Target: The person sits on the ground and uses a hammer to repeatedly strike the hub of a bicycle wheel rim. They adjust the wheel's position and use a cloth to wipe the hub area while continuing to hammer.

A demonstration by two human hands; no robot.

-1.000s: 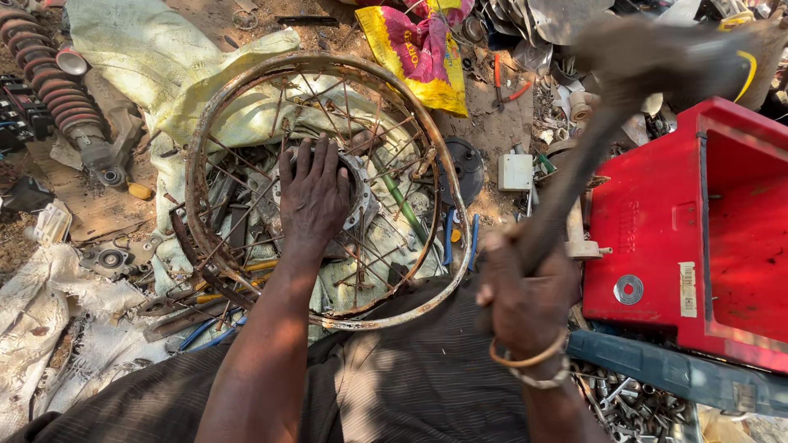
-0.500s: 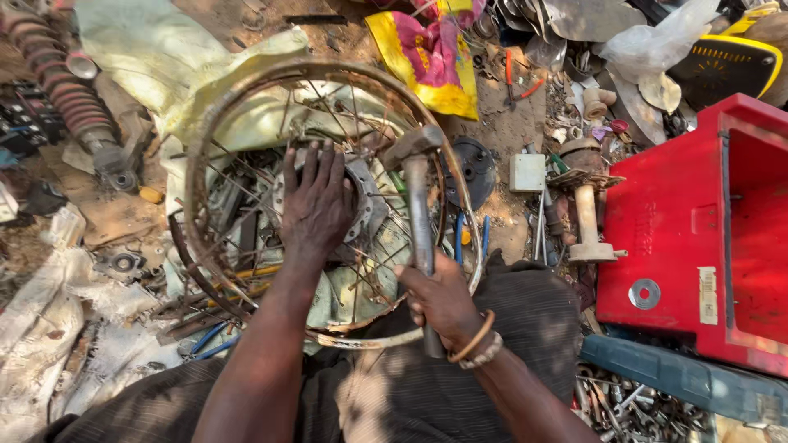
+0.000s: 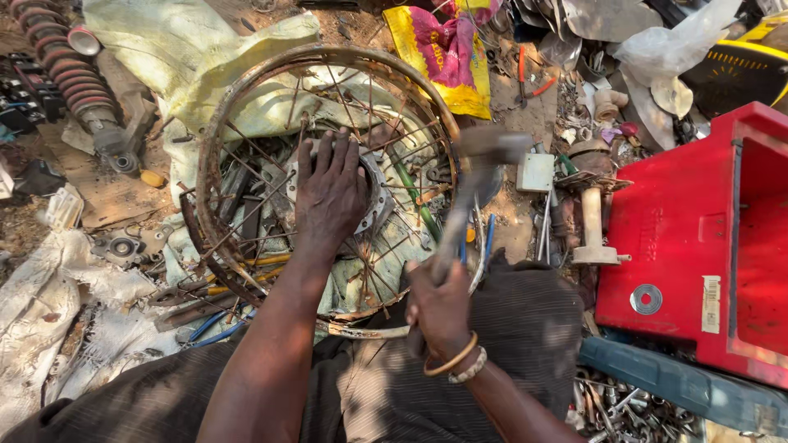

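A rusty spoked wheel [image 3: 246, 123] lies flat on the ground in front of my knees. My left hand [image 3: 330, 193] presses palm-down on its metal hub [image 3: 376, 205], fingers spread. My right hand [image 3: 439, 308], with bangles at the wrist, grips the handle of a hammer [image 3: 460, 213]. The hammer is blurred, its head raised over the wheel's right rim.
A red plastic crate [image 3: 698, 238] stands on the right. A coil spring [image 3: 61, 74] lies at the far left. A yellow-and-pink bag [image 3: 443, 49], pliers [image 3: 525, 78], a small white box [image 3: 535, 172], cloth, scrap metal and bolts are scattered all around.
The hammer was raised high to the right, came down onto the wheel near the hub, and is now lifted again toward the right rim. My left hand stayed on the hub.
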